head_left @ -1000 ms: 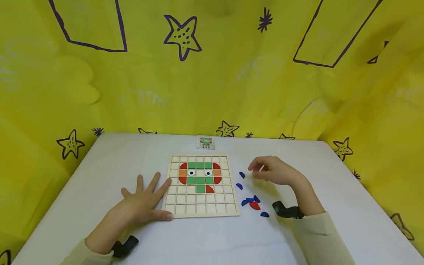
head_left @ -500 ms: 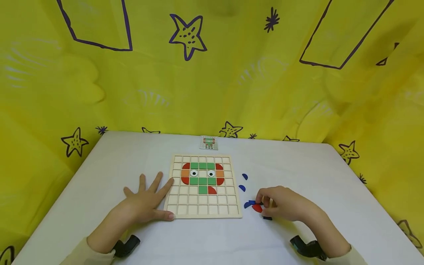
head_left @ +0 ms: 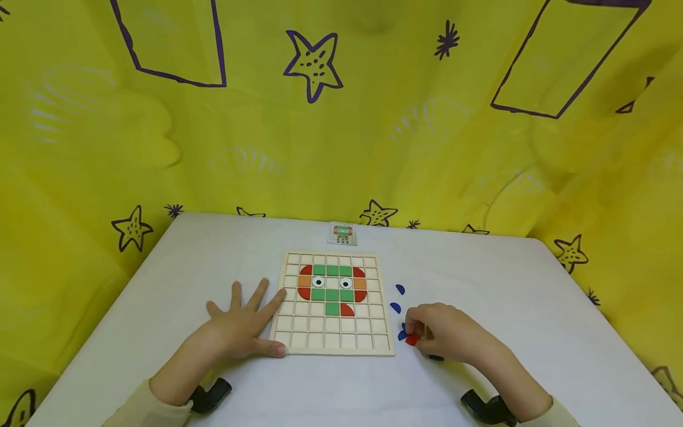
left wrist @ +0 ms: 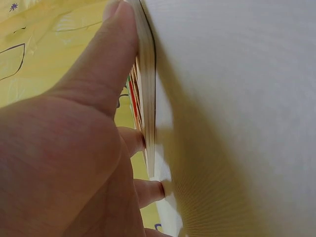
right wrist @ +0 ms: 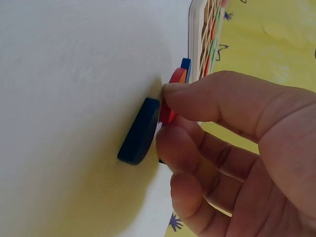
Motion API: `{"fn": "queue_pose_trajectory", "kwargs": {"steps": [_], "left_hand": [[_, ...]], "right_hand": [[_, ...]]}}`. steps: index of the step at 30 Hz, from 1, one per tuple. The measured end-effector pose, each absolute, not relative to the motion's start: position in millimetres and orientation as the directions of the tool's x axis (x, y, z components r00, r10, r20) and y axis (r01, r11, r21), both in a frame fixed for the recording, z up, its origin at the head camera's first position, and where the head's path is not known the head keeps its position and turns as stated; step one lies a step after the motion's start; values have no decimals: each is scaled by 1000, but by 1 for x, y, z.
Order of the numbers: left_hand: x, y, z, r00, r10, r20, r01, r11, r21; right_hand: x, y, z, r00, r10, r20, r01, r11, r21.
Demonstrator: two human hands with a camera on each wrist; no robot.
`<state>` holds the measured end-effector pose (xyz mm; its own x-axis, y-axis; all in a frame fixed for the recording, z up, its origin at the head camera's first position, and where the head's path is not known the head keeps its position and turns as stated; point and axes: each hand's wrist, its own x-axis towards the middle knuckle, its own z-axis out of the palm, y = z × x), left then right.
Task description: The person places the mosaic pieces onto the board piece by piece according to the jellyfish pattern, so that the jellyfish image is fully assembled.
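A wooden grid board (head_left: pixel 341 351) lies on the white table. Red, green and orange tiles and two eye tiles form a face on it, with a green square (head_left: pixel 332 308) and a red quarter-circle (head_left: pixel 347 309) below. My left hand (head_left: pixel 240 332) rests spread at the board's left edge, its thumb on the near corner. To the right of the board, my right hand (head_left: pixel 448 332) pinches a loose red quarter-circle tile (right wrist: pixel 167 111) between thumb and fingertips. Close by lies a blue half-round tile (right wrist: pixel 139 132). Other blue tiles are partly hidden behind the right hand.
Behind the board lies a small picture card (head_left: pixel 342 233) with a similar face pattern. Two blue half-round tiles, one farther back (head_left: pixel 400 289), lie near the board's right edge. A yellow patterned cloth (head_left: pixel 341 148) hangs behind the white table (head_left: pixel 240 243).
My right hand has come down and nearer to the loose tiles, and its fingers have closed on the red one. The left hand stays at the board. The head view has shifted slightly.
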<state>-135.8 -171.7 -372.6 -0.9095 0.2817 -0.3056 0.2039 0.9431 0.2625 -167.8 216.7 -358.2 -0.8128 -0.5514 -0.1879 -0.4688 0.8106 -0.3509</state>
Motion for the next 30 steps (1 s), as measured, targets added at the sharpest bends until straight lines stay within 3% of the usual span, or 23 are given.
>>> {"fn": "queue_pose_trajectory", "kwargs": {"steps": [18, 25, 30], "left_hand": [[-129, -167, -378, -914, 274, -299, 193, 942, 274], [-130, -168, -375, -919, 265, -291, 184, 943, 279], [-132, -170, -371, -921, 258, -290, 183, 948, 262]], "right_hand": [[-163, 212, -372, -727, -661, -186, -498, 695, -519], [-172, 203, -368, -619, -769, -160, -513, 550, -659], [-190, 181, -359, -646, -760, -67, -501, 489, -714]]}}
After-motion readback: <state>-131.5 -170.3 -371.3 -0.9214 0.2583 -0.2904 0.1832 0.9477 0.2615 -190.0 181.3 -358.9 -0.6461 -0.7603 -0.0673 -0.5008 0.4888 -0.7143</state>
